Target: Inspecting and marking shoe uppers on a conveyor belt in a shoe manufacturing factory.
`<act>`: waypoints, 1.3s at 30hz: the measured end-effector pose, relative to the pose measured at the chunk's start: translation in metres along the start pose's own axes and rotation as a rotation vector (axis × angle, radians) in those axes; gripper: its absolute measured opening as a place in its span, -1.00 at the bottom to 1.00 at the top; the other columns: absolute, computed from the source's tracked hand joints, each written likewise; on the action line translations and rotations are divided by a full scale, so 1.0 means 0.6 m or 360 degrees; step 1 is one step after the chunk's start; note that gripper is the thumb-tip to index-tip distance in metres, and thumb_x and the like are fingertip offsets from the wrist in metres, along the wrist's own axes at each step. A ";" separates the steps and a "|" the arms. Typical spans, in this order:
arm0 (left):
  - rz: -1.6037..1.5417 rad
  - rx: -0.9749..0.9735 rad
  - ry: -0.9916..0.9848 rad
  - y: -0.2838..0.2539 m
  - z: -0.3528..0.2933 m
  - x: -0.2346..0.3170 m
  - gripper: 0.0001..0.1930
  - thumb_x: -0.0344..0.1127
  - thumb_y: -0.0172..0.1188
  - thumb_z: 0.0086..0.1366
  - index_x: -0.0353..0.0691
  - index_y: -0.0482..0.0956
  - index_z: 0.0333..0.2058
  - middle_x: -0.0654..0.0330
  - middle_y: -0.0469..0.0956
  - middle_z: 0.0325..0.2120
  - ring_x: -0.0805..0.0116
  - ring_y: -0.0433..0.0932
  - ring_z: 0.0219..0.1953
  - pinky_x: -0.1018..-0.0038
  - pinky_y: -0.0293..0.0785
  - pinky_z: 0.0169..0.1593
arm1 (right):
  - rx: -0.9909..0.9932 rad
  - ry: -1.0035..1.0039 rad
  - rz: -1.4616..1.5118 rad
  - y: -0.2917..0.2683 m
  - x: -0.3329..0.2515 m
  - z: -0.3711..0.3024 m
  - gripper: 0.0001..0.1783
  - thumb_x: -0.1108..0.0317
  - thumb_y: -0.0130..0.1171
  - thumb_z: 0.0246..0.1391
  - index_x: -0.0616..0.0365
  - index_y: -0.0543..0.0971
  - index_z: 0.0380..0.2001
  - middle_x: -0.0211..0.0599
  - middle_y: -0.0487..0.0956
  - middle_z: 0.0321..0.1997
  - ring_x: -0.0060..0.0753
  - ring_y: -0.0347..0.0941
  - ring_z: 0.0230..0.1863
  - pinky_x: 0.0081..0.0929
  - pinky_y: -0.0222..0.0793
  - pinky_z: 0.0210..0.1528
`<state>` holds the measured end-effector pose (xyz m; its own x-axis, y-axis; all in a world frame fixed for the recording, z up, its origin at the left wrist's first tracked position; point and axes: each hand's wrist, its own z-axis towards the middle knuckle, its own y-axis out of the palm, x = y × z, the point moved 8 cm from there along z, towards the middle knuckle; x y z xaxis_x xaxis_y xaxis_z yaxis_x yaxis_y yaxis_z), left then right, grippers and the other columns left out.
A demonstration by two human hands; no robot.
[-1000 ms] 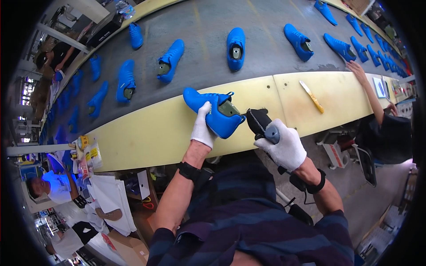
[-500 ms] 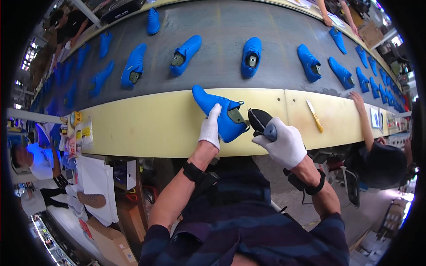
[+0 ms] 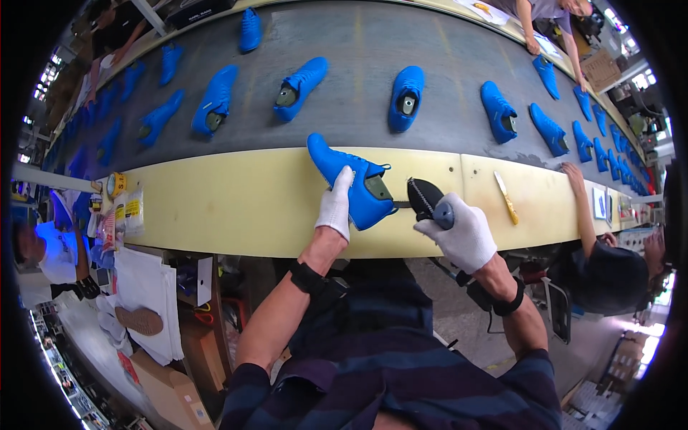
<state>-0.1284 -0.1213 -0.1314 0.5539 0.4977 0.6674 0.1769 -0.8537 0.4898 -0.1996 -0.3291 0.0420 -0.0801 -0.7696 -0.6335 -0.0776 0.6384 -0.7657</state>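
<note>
Clasping the blue shoe from its near side, the left hand is held out over the cream worktop, its white-gloved thumb laid up along the shoe's side. The other fingers are hidden behind the shoe, so their exact spread cannot be told, but the shoe is gripped firmly enough to be kept tilted, toe pointing away and to the left, heel turned toward the right hand. Whether the sole is touched by the worktop cannot be told. A dark green last is seated in the shoe's opening.

The right hand, also gloved in white, is set a little lower and to the right, the back of the hand turned up and outward. Its fingers are curled closely around a dark tool, with the rounded grey end seen at the top of the fist and the thumb pointed left beneath it. Between the tool and the heel, a thin dark strip is seen.

Both forearms are angled inward from the lower edge, each wrist circled by a black band. A knife with a yellow handle is laid on the worktop, right of the right hand. Beyond, other blue shoes are spaced along a dark belt.
</note>
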 end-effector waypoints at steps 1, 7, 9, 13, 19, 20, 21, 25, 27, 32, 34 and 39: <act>0.0003 0.0029 -0.0024 0.001 0.003 -0.005 -0.21 0.20 0.26 0.43 -0.52 0.45 0.24 -0.02 0.64 0.06 0.24 0.69 0.04 0.33 0.64 0.13 | -0.0026 -0.0014 0.0001 0.003 -0.006 -0.002 -0.55 0.13 0.55 0.08 0.20 0.53 -0.26 0.00 0.68 -0.44 0.15 0.68 -0.35 -0.11 0.56 -0.29; 0.0298 0.0166 0.0192 0.006 -0.001 0.004 -0.26 0.20 0.28 0.41 -0.53 0.59 0.11 0.06 0.69 -0.10 0.33 0.67 -0.09 0.37 0.60 0.03 | -0.0184 -0.0155 -0.0105 0.049 -0.040 0.004 -0.50 0.03 0.51 0.10 0.18 0.52 -0.20 0.02 0.70 -0.36 0.19 0.68 -0.31 -0.03 0.56 -0.26; 0.0409 0.0165 0.0325 0.008 -0.008 0.027 -0.27 0.19 0.27 0.41 -0.53 0.60 0.10 0.06 0.70 -0.11 0.32 0.67 -0.10 0.37 0.60 0.04 | -0.0229 -0.0148 -0.0138 0.057 -0.036 0.009 -0.51 0.03 0.50 0.11 0.19 0.52 -0.20 0.03 0.70 -0.35 0.21 0.68 -0.28 -0.03 0.56 -0.24; 0.0367 0.0127 0.0418 0.005 -0.021 0.066 -0.27 0.19 0.26 0.43 -0.54 0.57 0.10 0.04 0.69 -0.09 0.29 0.68 -0.08 0.36 0.61 0.06 | -0.0053 -0.0093 -0.0136 0.032 -0.020 0.015 -0.53 0.08 0.51 0.10 0.21 0.52 -0.24 0.02 0.70 -0.39 0.16 0.69 -0.32 -0.05 0.57 -0.25; 0.0274 0.0205 0.0289 -0.016 -0.009 0.079 -0.18 0.26 0.23 0.43 -0.57 0.51 0.17 0.00 0.66 -0.01 0.27 0.68 -0.03 0.37 0.61 0.08 | -0.0015 -0.0062 -0.0035 0.002 -0.018 0.000 -0.57 0.16 0.54 0.09 0.20 0.51 -0.30 -0.01 0.69 -0.45 0.12 0.69 -0.37 -0.11 0.57 -0.30; 0.0255 0.0230 0.0279 -0.017 -0.008 0.076 -0.19 0.26 0.23 0.43 -0.57 0.52 0.15 0.01 0.66 -0.02 0.28 0.68 -0.04 0.37 0.61 0.07 | -0.0003 -0.0115 0.0013 0.001 -0.026 -0.003 -0.57 0.15 0.54 0.08 0.19 0.51 -0.29 -0.01 0.68 -0.45 0.13 0.68 -0.38 -0.10 0.56 -0.31; 0.0259 0.0233 0.0287 -0.017 -0.008 0.075 -0.19 0.26 0.23 0.43 -0.57 0.52 0.15 0.01 0.66 -0.02 0.28 0.68 -0.04 0.37 0.61 0.07 | 0.0001 -0.0114 0.0015 0.003 -0.030 -0.005 -0.57 0.15 0.54 0.08 0.19 0.51 -0.29 -0.01 0.68 -0.45 0.13 0.68 -0.38 -0.10 0.56 -0.31; 0.0369 0.0220 0.0398 0.000 -0.023 0.083 -0.27 0.21 0.23 0.44 -0.55 0.62 0.05 0.05 0.71 -0.10 0.33 0.68 -0.10 0.39 0.59 0.04 | -0.0087 -0.0278 -0.0037 0.030 -0.066 -0.001 -0.54 0.08 0.53 0.08 0.18 0.51 -0.29 -0.01 0.67 -0.46 0.18 0.66 -0.39 -0.06 0.55 -0.34; 0.0434 0.0185 0.0547 0.015 -0.039 0.100 -0.36 0.13 0.26 0.45 -0.53 0.67 0.00 0.08 0.73 -0.15 0.36 0.68 -0.12 0.40 0.58 0.01 | -0.0119 -0.0327 -0.0108 0.040 -0.082 0.006 -0.54 0.05 0.52 0.10 0.16 0.52 -0.27 -0.03 0.66 -0.47 0.20 0.66 -0.39 -0.04 0.55 -0.33; 0.0618 0.0135 0.0778 0.042 -0.067 0.133 -0.54 -0.07 0.27 0.46 -0.49 0.67 -0.06 0.14 0.72 -0.24 0.40 0.62 -0.25 0.39 0.56 -0.08 | 0.0002 -0.0253 0.0000 0.030 -0.090 0.021 -0.52 0.16 0.62 -0.01 0.18 0.51 -0.26 -0.01 0.64 -0.49 0.19 0.64 -0.41 -0.08 0.52 -0.36; 0.0648 0.0061 0.0750 0.046 -0.061 0.138 -0.51 -0.03 0.24 0.48 -0.48 0.65 -0.02 0.13 0.71 -0.20 0.40 0.63 -0.19 0.40 0.57 -0.05 | 0.0062 -0.0291 0.0037 0.018 -0.089 0.021 -0.52 0.19 0.63 -0.02 0.20 0.52 -0.28 0.00 0.64 -0.49 0.15 0.65 -0.42 -0.12 0.53 -0.35; -0.0384 -0.0458 0.0048 0.031 -0.023 0.116 -0.31 0.34 0.00 0.52 -0.19 0.52 0.22 0.07 0.63 0.01 0.10 0.67 -0.12 0.17 0.67 -0.01 | 0.0261 -0.0182 0.0094 -0.032 -0.048 0.010 -0.54 0.21 0.63 0.00 0.20 0.51 -0.31 -0.03 0.64 -0.51 0.07 0.67 -0.44 -0.21 0.56 -0.36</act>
<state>-0.0980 -0.1003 -0.0680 0.4992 0.6873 0.5276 0.0613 -0.6354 0.7697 -0.1900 -0.3194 0.0743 0.0341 -0.7333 -0.6791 0.0872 0.6790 -0.7289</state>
